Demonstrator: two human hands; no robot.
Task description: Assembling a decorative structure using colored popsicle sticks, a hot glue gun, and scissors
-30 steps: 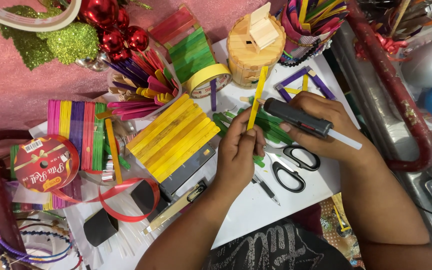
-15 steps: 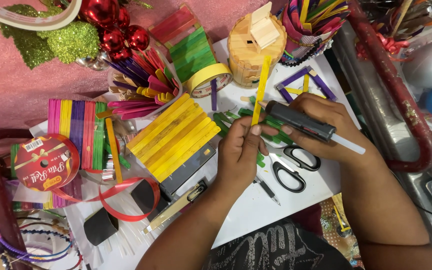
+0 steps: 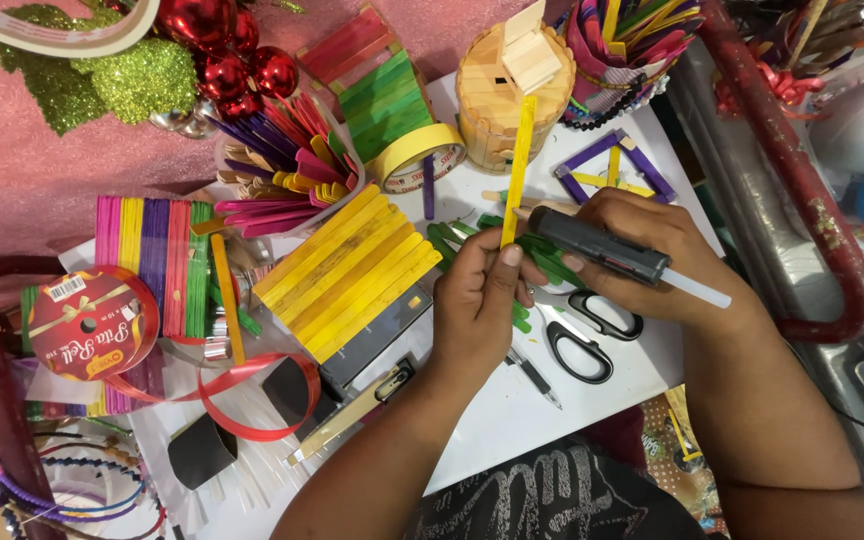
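Head view: left hand (image 3: 482, 300) pinches yellow stick (image 3: 518, 165), right hand (image 3: 642, 250) grips glue gun (image 3: 602, 247)

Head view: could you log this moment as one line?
left hand: holds yellow craft stick upright | right hand: grips glue gun, nozzle near stick | scissors: on table

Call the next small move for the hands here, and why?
Probably run the glue gun nozzle along the yellow stick. The left hand pinches the stick's lower end and holds it upright, and the right hand grips the gun with its front end right beside the stick, near the left fingers. No glue is visible on the stick.
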